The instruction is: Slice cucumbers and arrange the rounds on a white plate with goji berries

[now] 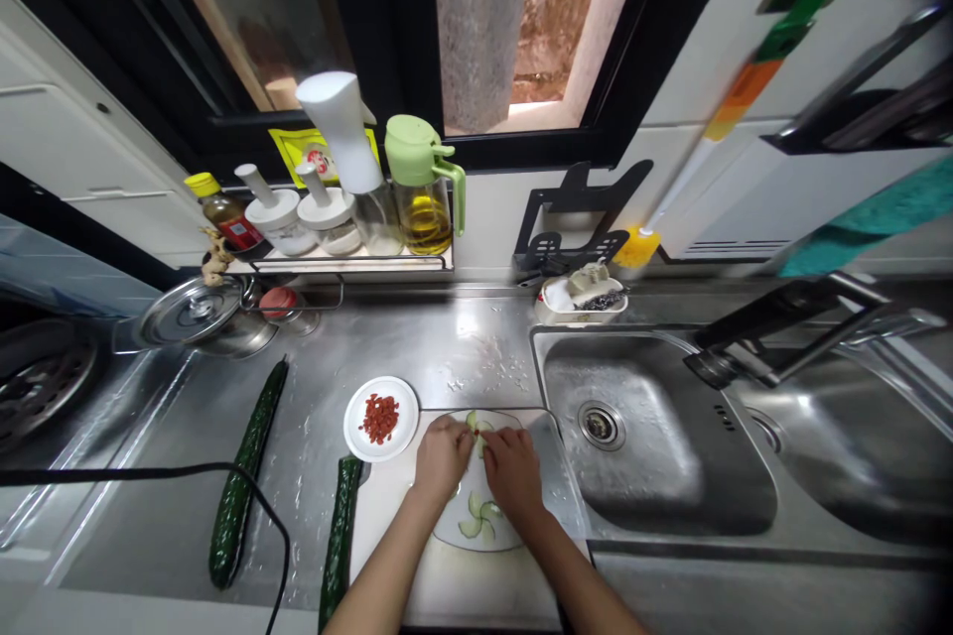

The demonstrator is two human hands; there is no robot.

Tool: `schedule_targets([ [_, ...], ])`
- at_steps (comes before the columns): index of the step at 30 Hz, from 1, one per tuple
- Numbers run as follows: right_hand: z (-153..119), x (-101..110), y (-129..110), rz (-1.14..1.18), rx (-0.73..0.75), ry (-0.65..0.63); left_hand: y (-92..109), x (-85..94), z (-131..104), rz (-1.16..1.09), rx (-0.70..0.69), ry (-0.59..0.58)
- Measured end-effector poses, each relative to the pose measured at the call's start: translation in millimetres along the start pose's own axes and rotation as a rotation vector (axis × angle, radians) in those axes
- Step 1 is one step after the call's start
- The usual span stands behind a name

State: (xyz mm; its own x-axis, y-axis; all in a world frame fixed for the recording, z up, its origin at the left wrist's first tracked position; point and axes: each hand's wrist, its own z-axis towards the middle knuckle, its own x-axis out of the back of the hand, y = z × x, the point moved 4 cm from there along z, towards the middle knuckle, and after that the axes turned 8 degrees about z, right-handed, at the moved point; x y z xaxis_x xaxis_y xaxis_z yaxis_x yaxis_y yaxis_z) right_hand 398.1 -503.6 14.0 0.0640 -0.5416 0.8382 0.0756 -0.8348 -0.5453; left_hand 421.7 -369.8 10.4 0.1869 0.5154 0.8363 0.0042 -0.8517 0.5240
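Note:
Over the upper part of a clear plate (pixel 462 519), my two hands come close together. My left hand (pixel 445 456) is closed in a pinch, with a tiny red goji berry (pixel 477 432) at its fingertips. The fingers of my right hand (pixel 512 469) are bent together and hold against thin cucumber slices (pixel 472 419) there; part of these is hidden under the fingers. Lower on the plate, more slices form a pinwheel (pixel 480 518). Left of my hands, a white dish (pixel 381 449) holds a heap of goji berries (pixel 379 419).
The plate rests on a pale cutting board (pixel 491 595). A cut cucumber (pixel 342 526) lies beside it, and a whole cucumber (pixel 249 471) farther left near a black cable (pixel 186 468). A sink (pixel 662 417) adjoins on the right. Bottles and jars stand on a rack (pixel 349 263) behind.

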Motion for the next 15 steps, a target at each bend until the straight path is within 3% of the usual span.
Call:
schedule_targets([
  [5,-1.7,2.8,1.9,0.011,0.006,0.009,-12.3,12.3,-9.8,-0.048,0.011,0.098],
  [8,-4.4,5.0,4.1,0.017,0.008,0.018,-30.6,21.6,-19.8,-0.057,0.047,0.148],
  [15,-16.4,6.0,0.6,0.041,0.047,0.029,-100.0,50.4,-39.8,0.089,0.396,0.275],
])
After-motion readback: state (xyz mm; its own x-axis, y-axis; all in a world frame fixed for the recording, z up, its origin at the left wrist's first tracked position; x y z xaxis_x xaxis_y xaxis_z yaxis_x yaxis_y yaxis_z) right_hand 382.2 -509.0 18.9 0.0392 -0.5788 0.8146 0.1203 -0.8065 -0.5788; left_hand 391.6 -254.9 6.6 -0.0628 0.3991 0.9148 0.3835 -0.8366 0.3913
